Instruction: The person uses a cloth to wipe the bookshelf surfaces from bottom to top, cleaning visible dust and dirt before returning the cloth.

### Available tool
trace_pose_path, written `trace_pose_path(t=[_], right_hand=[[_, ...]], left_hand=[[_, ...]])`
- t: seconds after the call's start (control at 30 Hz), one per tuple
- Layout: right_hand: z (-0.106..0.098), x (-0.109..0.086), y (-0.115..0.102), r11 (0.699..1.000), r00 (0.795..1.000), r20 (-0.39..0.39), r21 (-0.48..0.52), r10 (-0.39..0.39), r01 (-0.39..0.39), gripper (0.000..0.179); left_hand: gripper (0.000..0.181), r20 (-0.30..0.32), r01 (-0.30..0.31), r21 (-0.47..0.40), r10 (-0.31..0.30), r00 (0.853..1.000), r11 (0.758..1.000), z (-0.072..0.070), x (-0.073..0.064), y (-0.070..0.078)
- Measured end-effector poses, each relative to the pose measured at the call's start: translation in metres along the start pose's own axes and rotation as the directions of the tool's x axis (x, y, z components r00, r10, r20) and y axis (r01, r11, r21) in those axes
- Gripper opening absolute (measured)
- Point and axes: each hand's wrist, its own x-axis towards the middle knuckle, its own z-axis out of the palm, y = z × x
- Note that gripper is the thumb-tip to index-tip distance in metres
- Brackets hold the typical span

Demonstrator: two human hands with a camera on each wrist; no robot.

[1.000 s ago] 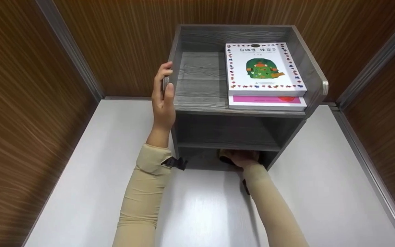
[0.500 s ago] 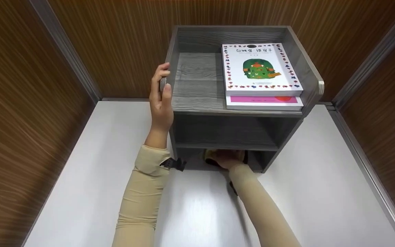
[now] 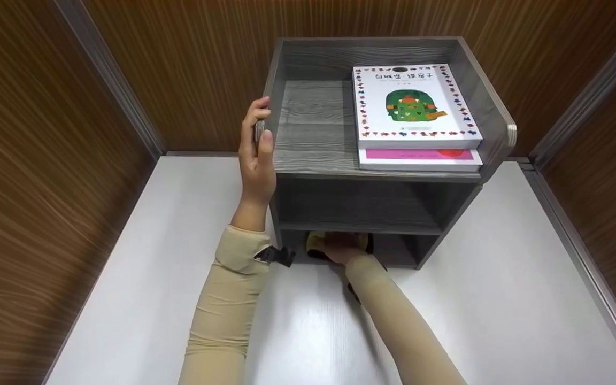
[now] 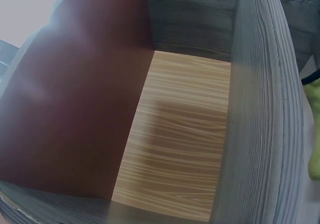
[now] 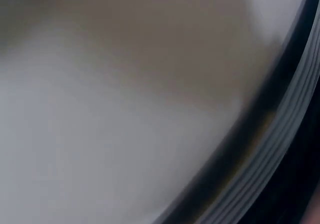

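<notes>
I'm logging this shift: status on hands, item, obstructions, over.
Left hand grips shelf unit. Right hand at yellow-and-black item, bottom compartment, grip unclear. Middle shelf overhead.

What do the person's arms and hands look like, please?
The left sleeve is beige and creased; the right sleeve is beige too and looks smoother. A black strap-like piece juts from the left cuff. The left hand shows no glove or ring; the right hand is too shaded for detail.

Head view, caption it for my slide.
Left hand grips a gray shelf bearing books; right hand touches a yellow-and-black object in its bottom compartment.
</notes>
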Motion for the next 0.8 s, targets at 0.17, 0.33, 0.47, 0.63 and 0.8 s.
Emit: trace_pose_path(t=[0.17, 0.33, 0.47, 0.63, 0.8], right_hand=[[0.005, -0.002, -0.013, 0.993, 0.999, 0.045, -0.114, -0.026, 0.031, 0.079], [0.014, -0.005, -0.028, 0.983, 0.993, 0.085, -0.157, -0.081, 0.094, 0.084], [0.017, -0.007, -0.039, 0.972, 0.987, 0.094, -0.184, -0.133, 0.148, 0.080], [0.020, -0.008, -0.040, 0.964, 0.987, 0.051, -0.214, -0.153, 0.160, 0.077], [0.022, -0.009, -0.034, 0.966, 0.986, 0.063, -0.199, -0.154, 0.164, 0.081]], left_hand=[[0.034, 0.001, 0.012, 0.004, -0.012, 1.000, 1.000, 0.000, -0.001, -0.001], [0.035, -0.001, 0.008, 0.005, -0.008, 1.000, 1.000, 0.000, -0.001, -0.002], [0.035, 0.000, 0.001, 0.004, -0.001, 1.000, 1.000, 0.000, 0.001, -0.001], [0.034, 0.010, -0.007, 0.002, 0.007, 1.000, 1.000, 0.000, 0.003, 0.000], [0.031, 0.018, -0.002, 0.011, 0.002, 1.000, 1.000, -0.001, 0.001, 0.002]])
